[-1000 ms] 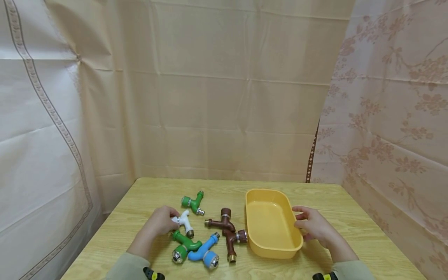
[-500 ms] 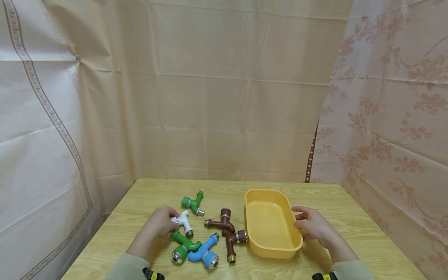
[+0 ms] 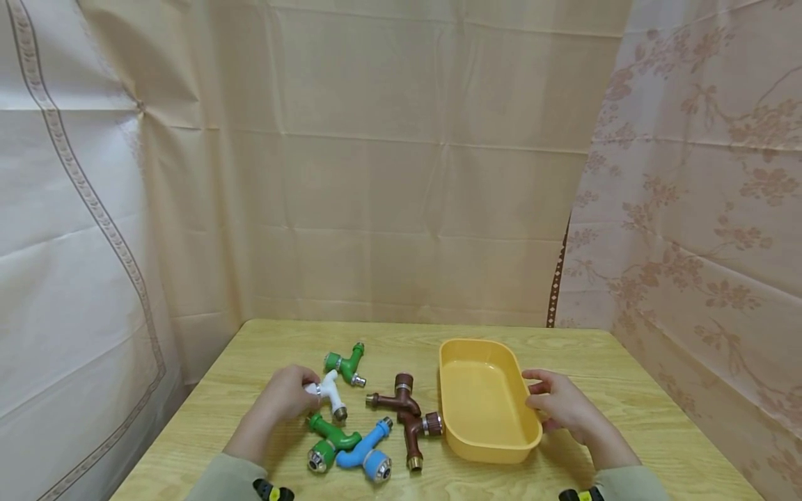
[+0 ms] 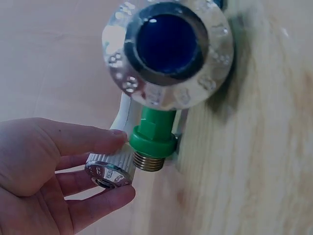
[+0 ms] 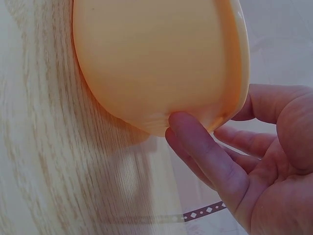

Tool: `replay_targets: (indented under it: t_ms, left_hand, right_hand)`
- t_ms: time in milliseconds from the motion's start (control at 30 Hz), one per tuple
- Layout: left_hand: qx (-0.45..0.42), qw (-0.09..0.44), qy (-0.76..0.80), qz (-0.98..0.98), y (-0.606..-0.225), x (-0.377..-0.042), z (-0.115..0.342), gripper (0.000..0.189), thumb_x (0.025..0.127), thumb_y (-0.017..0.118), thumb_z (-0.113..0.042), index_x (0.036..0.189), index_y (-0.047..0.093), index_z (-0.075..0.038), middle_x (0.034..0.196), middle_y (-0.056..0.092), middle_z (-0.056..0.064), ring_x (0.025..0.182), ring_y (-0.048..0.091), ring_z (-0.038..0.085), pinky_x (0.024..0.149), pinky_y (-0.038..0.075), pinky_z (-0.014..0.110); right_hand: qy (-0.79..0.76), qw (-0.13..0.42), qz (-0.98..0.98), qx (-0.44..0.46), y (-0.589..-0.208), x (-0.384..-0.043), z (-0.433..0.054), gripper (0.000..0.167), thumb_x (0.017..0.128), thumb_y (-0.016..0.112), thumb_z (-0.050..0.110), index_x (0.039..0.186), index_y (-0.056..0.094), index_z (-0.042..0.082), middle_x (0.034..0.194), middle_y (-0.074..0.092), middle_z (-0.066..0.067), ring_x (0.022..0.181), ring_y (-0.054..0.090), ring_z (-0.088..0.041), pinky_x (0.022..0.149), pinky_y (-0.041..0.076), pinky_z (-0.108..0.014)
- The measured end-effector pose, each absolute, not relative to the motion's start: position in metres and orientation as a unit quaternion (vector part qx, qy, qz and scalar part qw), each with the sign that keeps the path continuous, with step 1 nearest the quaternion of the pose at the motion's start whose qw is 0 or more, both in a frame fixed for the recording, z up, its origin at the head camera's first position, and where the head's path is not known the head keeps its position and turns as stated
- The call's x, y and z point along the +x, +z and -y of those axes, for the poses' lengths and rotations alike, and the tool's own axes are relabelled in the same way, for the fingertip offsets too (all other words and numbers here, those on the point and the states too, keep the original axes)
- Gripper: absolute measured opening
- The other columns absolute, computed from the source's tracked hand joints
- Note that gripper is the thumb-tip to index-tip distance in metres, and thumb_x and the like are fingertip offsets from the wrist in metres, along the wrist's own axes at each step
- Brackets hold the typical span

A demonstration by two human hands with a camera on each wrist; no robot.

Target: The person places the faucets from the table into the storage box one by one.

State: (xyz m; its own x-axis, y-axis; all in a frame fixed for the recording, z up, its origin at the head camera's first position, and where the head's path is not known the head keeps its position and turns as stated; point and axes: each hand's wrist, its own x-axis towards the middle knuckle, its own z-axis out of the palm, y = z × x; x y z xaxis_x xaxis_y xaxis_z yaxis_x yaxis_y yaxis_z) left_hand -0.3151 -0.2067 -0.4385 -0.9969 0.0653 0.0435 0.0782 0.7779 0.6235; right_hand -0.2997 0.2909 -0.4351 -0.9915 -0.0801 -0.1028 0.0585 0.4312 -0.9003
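Wood-grain table (image 3: 401,337) sat at 6 o'clock, far corners rounded. Creased beige cloth (image 3: 376,174) hung at 12, past the table's back edge. I had whitish cloth (image 3: 50,299) at 10, patterned band (image 3: 97,202) curving down it. Pale floral cloth (image 3: 702,209) hung at 2; dark diamond trim (image 3: 556,278) ran down at 3. Light looked soft.
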Motion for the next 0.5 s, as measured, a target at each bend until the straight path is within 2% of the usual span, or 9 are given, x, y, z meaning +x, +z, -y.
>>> replay_targets:
  t_ms: [300,500]
  left_hand:
    - [-0.040,0.019,-0.330,0.943,-0.429,-0.312,0.206,0.027,0.081,0.080,-0.004,0.107,0.075,-0.002,0.094,0.069,0.004,0.083,0.060,0.020,0.074,0.054,0.039]
    - [-0.049,0.026,-0.339,0.939,-0.417,-0.306,0.201,0.028,0.081,0.081,-0.004,0.109,0.075,-0.002,0.093,0.069,0.003,0.079,0.059,0.019,0.068,0.053,0.035]
  right_hand:
    - [-0.532,0.061,-0.845,-0.011,-0.436,-0.300,-0.291,0.062,0.091,0.062,-0.004,0.148,0.040,-0.007,0.125,0.052,-0.029,0.090,0.065,-0.027,0.062,0.061,-0.046]
    - [-0.532,0.059,-0.845,-0.008,-0.437,-0.300,-0.291,0.061,0.091,0.063,-0.004,0.148,0.041,-0.007,0.123,0.052,-0.028,0.090,0.065,-0.027,0.062,0.061,-0.046]
